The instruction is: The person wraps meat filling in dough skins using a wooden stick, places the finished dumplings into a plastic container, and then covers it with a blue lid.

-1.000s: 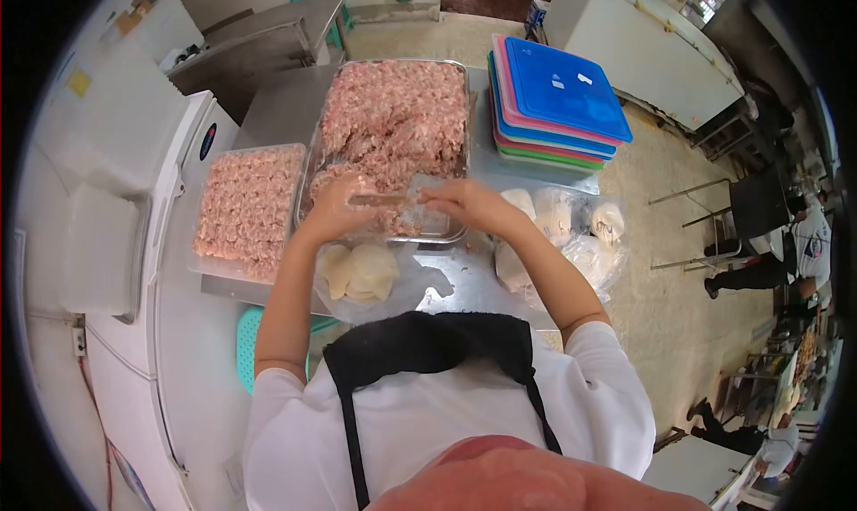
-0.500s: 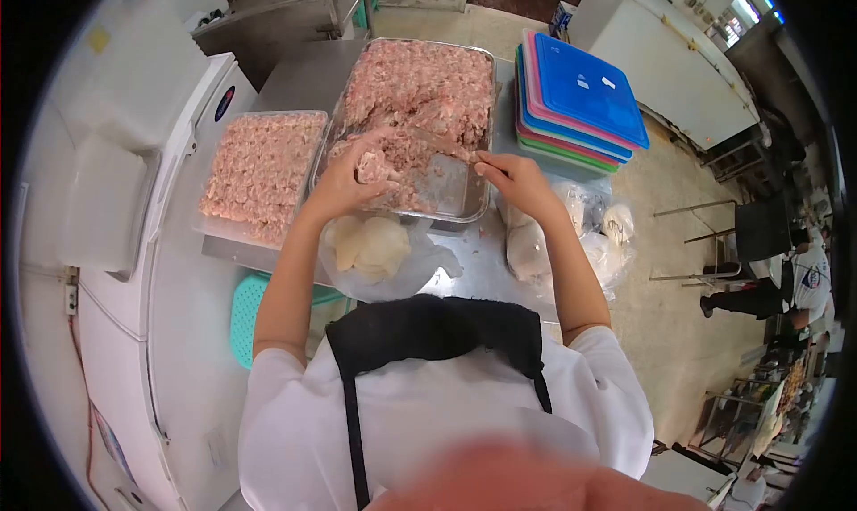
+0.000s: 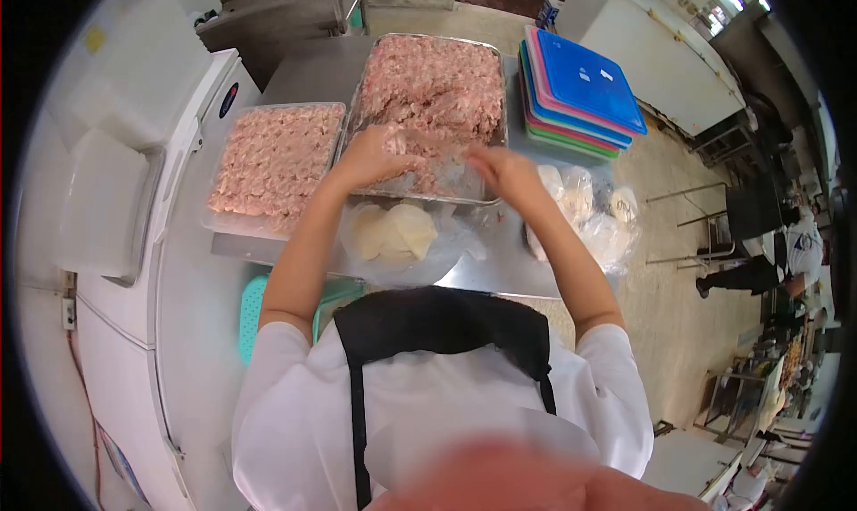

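The large metal tray holds ground meat, with a scraped patch near its front right. Over the tray's near left part, my left hand is curled around a small portion of meat. My right hand, at the tray's right side, is closed on a thin flat tool that points left toward the meat; motion blurs the tool. Just below the tray, a stack of pale round wrappers lies on clear plastic.
A second tray of shaped meat stands at the left. Stacked coloured lids and bagged pale items are on the right of the metal table. Another person is at the far right. A white freezer stands left.
The trays and wrappers appear slightly farther right and most of the table higher in view. My right hand has moved a little with the tool, which is now more blurred.
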Motion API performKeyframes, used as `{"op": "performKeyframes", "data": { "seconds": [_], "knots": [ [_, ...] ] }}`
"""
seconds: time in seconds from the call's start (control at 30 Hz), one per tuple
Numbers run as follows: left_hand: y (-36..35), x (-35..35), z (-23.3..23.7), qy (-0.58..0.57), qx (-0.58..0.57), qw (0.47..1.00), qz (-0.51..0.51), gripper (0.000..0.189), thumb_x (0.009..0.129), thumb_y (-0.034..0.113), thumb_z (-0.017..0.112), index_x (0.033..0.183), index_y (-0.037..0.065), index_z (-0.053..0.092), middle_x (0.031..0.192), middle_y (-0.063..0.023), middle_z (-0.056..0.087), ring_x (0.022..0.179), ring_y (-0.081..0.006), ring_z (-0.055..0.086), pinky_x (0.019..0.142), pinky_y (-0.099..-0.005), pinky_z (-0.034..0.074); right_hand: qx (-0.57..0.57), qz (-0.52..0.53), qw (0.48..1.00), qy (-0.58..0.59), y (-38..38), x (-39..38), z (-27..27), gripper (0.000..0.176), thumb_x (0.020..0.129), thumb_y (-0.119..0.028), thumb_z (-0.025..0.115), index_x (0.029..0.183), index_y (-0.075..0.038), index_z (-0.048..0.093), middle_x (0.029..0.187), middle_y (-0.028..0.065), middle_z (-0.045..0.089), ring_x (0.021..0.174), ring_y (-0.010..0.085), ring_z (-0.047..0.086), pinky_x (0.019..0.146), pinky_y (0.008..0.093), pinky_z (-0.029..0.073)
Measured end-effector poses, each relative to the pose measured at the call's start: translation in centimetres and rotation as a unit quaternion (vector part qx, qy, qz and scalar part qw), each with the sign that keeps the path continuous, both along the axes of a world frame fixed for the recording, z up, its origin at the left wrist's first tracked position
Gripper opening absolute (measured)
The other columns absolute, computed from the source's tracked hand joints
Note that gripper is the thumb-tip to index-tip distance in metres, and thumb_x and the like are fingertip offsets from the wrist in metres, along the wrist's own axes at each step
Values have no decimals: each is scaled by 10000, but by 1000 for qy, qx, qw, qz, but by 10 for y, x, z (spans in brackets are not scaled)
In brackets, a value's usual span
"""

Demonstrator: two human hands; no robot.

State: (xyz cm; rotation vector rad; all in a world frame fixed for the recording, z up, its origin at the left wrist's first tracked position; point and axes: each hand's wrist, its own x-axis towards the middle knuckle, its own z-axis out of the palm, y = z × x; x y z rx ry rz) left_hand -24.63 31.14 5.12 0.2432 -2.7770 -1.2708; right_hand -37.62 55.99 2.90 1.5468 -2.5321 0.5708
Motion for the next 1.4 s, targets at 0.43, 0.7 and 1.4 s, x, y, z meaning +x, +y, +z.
{"op": "performKeyframes", "data": {
  "seconds": [0.43, 0.7, 1.4],
  "knots": [
    [-55, 77, 33, 159, 31, 983, -87, 402, 728, 162, 750, 1079, 11, 628, 1011, -85, 664, 914, -166, 606, 835, -298, 468, -110, 79, 957, -256, -56, 100, 42, 302, 908, -272, 621, 1104, -45, 665, 992, 163, 687, 836, 271, 664, 779, 320, 497],
    [-79, 42, -9, 63, 152, 984, -61, 391, 757, 195, 755, 1067, 2, 614, 925, -84, 641, 853, -150, 594, 769, -303, 499, -185, -51, 981, -7, -65, 121, 46, 251, 887, -328, 609, 1041, -147, 690, 861, 116, 676, 803, 345, 635, 680, 430, 505],
    [-100, 93, 21, 77, 48, 995, -37, 383, 752, 216, 784, 1040, 45, 599, 1035, -54, 644, 962, -126, 580, 815, -292, 469, -185, -29, 942, -280, -48, 119, 38, 312, 896, -237, 653, 1110, -10, 657, 877, 95, 699, 772, 163, 640, 693, 293, 497]
  ]
}}
